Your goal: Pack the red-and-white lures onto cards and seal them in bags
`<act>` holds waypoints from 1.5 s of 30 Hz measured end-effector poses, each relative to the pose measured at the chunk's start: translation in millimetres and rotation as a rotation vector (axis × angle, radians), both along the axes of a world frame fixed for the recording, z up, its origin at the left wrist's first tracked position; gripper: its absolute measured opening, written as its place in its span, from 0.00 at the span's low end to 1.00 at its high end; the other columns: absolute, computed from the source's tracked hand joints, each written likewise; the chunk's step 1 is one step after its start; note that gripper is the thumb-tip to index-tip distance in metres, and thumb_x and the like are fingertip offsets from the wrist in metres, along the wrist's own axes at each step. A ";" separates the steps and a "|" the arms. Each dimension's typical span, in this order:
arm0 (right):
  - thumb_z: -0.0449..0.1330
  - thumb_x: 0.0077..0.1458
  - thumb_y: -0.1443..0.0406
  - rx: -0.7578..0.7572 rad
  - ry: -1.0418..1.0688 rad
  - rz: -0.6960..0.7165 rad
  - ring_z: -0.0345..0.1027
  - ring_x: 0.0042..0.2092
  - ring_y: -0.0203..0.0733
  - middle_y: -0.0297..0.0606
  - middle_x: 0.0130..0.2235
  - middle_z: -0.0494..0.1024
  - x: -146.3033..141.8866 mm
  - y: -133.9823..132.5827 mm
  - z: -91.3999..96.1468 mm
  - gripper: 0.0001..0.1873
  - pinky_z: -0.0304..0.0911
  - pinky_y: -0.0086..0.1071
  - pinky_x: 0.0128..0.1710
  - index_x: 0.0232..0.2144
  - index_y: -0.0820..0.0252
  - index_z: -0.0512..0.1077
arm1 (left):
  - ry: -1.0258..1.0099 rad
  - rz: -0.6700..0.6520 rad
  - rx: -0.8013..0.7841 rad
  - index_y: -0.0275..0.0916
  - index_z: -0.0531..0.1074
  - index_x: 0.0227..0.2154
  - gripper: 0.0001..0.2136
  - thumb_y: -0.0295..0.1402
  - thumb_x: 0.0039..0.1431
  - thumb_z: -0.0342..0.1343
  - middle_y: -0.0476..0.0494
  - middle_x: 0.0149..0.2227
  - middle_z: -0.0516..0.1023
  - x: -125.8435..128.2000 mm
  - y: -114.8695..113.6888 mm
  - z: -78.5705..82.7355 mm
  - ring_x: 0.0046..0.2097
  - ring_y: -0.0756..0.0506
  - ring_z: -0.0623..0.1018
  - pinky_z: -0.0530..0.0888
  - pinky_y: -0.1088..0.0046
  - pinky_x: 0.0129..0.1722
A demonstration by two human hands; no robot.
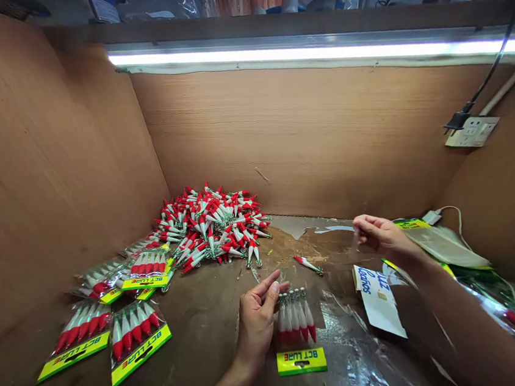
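In front of me lies a clear packet of red-and-white fishing lures (pixel 295 321) with a yellow-green header card (pixel 301 361). My left hand (pixel 257 316) is at its far left edge, by the hook ends, with fingers stretched out and the thumb apart from the index finger. Raised to the right is my right hand (pixel 379 235), thumb and fingertips pinched together. A thin clear strip (pixel 355 244) seems to hang from that pinch, though it is faint. One loose lure (pixel 308 265) rests on the table between and beyond the hands.
A large heap of lures (pixel 214 222) stands at the back left. Several filled packets (pixel 137 337) lie at the left. On the right are a white card with blue writing (pixel 379 300), a stack of clear bags (pixel 447 247) and a white cable (pixel 461 227). Wooden walls enclose the table.
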State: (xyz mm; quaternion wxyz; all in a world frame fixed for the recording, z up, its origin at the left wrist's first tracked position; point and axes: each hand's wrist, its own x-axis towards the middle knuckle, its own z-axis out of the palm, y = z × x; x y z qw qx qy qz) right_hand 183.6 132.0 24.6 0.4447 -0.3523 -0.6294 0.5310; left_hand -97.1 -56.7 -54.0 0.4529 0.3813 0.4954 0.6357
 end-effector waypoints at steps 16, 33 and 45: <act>0.66 0.54 0.51 0.016 -0.273 0.400 0.74 0.41 0.47 0.43 0.40 0.82 -82.7 -97.5 -55.6 0.22 0.68 0.37 0.41 0.43 0.63 0.79 | 0.017 -0.148 -0.061 0.32 0.72 0.56 0.30 0.50 0.58 0.61 0.31 0.43 0.83 8.5 -1.6 8.1 0.43 0.38 0.83 0.78 0.64 0.41; 0.58 0.64 0.57 0.609 -0.453 0.268 0.67 0.32 0.37 0.35 0.30 0.73 -80.9 -91.7 -82.7 0.14 0.59 0.29 0.32 0.38 0.57 0.81 | 0.620 -0.316 0.023 0.37 0.83 0.36 0.11 0.35 0.57 0.58 0.42 0.36 0.84 -33.2 14.2 0.2 0.40 0.42 0.81 0.75 0.69 0.44; 0.58 0.65 0.61 0.708 -0.570 0.324 0.69 0.38 0.39 0.36 0.34 0.75 -74.7 -90.9 -96.0 0.10 0.63 0.30 0.39 0.39 0.54 0.80 | 0.875 -0.401 0.071 0.46 0.76 0.52 0.27 0.31 0.45 0.70 0.46 0.44 0.84 -14.1 10.5 -8.1 0.45 0.41 0.82 0.74 0.67 0.48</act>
